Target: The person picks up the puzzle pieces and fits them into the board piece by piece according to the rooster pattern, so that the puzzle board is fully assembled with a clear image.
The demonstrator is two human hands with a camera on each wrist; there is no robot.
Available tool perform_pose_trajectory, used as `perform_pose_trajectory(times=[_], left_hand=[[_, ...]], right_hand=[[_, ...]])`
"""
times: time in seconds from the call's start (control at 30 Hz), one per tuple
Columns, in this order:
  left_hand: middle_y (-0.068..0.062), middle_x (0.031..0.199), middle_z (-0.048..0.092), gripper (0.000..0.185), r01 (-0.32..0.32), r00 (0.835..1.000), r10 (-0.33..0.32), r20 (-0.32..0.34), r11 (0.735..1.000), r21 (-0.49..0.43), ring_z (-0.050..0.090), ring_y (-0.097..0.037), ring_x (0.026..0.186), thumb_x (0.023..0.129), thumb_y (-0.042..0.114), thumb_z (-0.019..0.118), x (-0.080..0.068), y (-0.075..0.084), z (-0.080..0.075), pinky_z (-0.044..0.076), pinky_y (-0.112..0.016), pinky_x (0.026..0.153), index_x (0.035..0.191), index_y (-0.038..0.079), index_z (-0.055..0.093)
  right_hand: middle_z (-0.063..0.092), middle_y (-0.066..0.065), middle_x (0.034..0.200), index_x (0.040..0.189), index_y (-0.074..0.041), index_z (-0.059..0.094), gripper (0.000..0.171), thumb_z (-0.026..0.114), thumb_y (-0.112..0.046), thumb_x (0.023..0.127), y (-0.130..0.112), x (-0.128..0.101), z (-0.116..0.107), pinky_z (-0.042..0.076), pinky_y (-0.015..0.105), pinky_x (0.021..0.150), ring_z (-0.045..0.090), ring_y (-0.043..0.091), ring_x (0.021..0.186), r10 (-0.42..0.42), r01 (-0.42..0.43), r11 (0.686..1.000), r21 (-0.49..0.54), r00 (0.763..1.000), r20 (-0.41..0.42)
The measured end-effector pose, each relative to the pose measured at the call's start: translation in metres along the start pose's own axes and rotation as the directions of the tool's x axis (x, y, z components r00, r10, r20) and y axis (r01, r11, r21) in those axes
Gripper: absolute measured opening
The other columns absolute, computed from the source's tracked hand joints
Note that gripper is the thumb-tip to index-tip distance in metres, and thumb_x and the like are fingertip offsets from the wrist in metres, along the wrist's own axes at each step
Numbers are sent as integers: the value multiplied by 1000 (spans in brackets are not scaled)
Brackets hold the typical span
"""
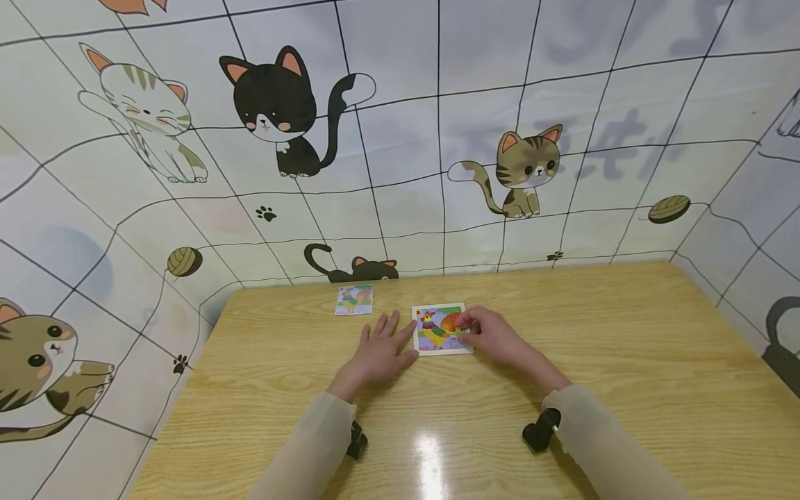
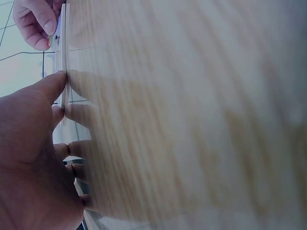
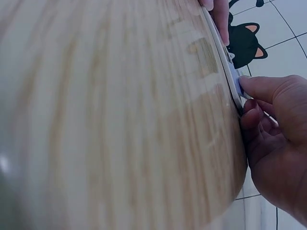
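A small square picture puzzle board (image 1: 441, 330), printed with a bright rooster on a white border, lies flat on the wooden table (image 1: 625, 347) near its middle, between the two hands. The left hand (image 1: 381, 351) rests flat beside the board's left edge, fingers straight and spread, with the thumb (image 2: 50, 86) laid against that edge, probably to keep the thin board from sliding. The right hand (image 1: 494, 335) sits at the board's right edge with its fingers curled; thumb and fingertips (image 3: 252, 86) appear to pinch at the rim or at a piece there, though the wrist view shows the edge only side-on, so exactly what is gripped cannot be told. Farther back and to the left, well apart from both hands, a smaller picture card (image 1: 353, 300) with similar colours lies on the table. Cartoon cat wallpaper (image 1: 281, 111) covers the walls around the table.
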State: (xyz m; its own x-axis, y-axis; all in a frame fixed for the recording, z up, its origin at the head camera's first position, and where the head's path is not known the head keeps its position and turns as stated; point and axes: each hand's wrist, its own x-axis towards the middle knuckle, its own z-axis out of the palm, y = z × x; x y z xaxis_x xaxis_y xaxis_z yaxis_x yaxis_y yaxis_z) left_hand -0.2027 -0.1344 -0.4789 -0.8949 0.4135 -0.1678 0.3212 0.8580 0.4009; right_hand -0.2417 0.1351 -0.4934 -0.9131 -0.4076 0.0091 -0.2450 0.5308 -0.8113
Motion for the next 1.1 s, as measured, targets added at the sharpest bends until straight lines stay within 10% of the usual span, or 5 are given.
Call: perform_pose_trajectory(times=[1.1], left_hand=[[-20, 169, 13, 62, -11, 1000, 11, 2, 1000, -2, 5, -42, 155, 107, 44, 50, 0, 0, 0, 5, -68, 118, 162, 19, 34]], right_hand=[[59, 1, 93, 104, -3, 77, 12, 77, -8, 92, 0, -1, 0, 45, 29, 70, 50, 17, 80, -68, 70, 988, -139, 998, 18]])
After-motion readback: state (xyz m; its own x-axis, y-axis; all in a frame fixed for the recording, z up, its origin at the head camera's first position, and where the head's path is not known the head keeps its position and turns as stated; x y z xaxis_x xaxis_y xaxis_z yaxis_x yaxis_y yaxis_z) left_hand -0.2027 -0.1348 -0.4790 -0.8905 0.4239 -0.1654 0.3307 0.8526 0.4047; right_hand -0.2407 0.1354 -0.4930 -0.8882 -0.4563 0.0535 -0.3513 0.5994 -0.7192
